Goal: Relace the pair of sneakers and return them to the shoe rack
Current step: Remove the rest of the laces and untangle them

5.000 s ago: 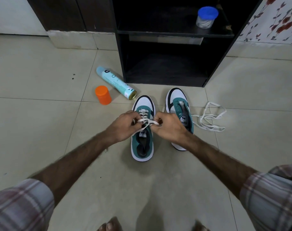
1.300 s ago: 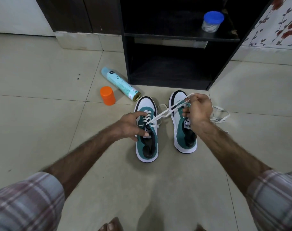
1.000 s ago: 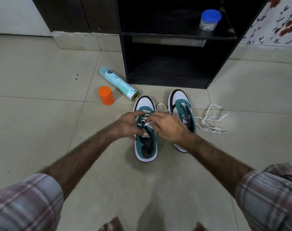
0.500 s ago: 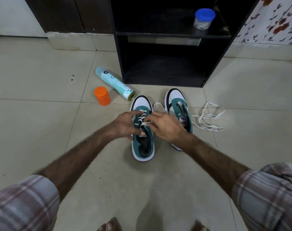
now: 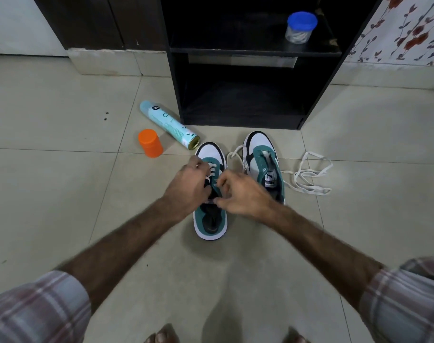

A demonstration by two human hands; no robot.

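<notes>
Two teal, white and black sneakers stand side by side on the tiled floor, toes toward the rack. The left sneaker [image 5: 210, 219] carries a partly threaded white lace [image 5: 213, 169]. My left hand [image 5: 186, 186] sits on its left side with curled fingers pinching the lace at the eyelets. My right hand [image 5: 240, 194] is over its tongue, fingers curled on the lace end. The right sneaker [image 5: 263, 162] has no lace in its eyelets; a loose white lace [image 5: 310, 177] lies in a tangle to its right.
The black shoe rack [image 5: 248, 120] stands straight ahead with an open lower shelf; a blue-lidded jar [image 5: 300, 27] sits on its upper shelf. A light-blue spray can [image 5: 169, 123] lies on the floor beside an orange cap [image 5: 150, 142]. My toes show at the bottom edge.
My right hand, which pulled the lace up and right over the right sneaker, has come back to the left sneaker's eyelets. Both hands now work closer to the tongue.
</notes>
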